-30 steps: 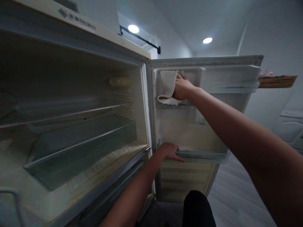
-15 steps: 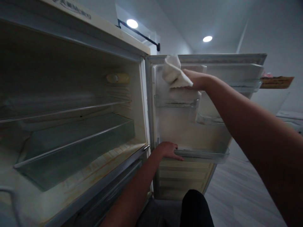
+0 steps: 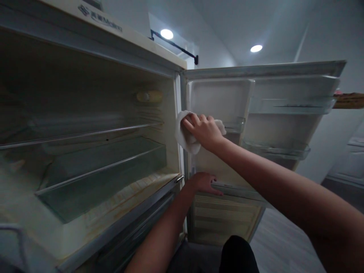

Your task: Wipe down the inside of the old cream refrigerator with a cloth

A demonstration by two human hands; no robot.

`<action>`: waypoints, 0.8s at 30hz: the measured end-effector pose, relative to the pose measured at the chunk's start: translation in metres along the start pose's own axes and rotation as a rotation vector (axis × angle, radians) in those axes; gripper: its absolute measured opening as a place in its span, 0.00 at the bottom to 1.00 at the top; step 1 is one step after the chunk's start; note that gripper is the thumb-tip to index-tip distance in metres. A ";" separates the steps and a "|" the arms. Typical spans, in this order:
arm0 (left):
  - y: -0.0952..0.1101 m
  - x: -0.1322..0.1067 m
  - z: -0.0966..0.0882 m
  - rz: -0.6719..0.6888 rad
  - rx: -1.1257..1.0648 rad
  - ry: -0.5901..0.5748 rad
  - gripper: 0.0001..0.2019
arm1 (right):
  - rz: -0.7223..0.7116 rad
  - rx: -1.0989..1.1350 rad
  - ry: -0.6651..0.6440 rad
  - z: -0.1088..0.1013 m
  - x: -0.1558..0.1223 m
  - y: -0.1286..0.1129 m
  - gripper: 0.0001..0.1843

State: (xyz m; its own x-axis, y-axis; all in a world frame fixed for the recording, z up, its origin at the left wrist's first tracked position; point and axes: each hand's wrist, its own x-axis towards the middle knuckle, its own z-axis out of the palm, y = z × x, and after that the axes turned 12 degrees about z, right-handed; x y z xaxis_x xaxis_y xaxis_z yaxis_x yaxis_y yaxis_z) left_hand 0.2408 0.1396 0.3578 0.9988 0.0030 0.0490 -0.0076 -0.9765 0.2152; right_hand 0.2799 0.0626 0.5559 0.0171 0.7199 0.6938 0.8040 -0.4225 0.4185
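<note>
My right hand is closed over a white cloth, pressing it near the hinge side of the open fridge door, close to the left end of a small clear door shelf. The cloth spreads out on both sides of my fingers. Lower down, my left hand grips the left end of the bottom door shelf, with the rim between its thumb and fingers. To the left stands the open fridge compartment.
Inside the fridge are a glass shelf and a clear drawer above a stained floor. More door shelves sit on the right half of the door. My dark-clad knee is below. A brown box lies beyond the door.
My right hand has moved down and left with the cloth, from the door's top shelf area toward the hinge edge. The door appears wider in view. My left hand keeps its place.
</note>
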 end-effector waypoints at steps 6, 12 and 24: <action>0.001 0.002 0.001 0.000 0.031 -0.008 0.45 | 0.173 0.027 -0.026 0.008 0.011 -0.016 0.27; 0.001 0.003 0.001 0.007 0.027 -0.008 0.43 | 0.165 0.029 -0.020 0.007 0.008 -0.016 0.25; 0.001 0.003 0.001 -0.001 0.044 -0.011 0.46 | -0.157 0.178 -0.324 -0.025 0.015 0.010 0.49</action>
State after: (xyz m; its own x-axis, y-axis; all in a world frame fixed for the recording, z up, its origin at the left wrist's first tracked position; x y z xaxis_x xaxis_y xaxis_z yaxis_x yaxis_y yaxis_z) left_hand 0.2435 0.1387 0.3568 0.9993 0.0018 0.0384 -0.0048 -0.9851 0.1719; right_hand 0.2736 0.0549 0.5853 0.0490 0.9165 0.3970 0.9018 -0.2114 0.3768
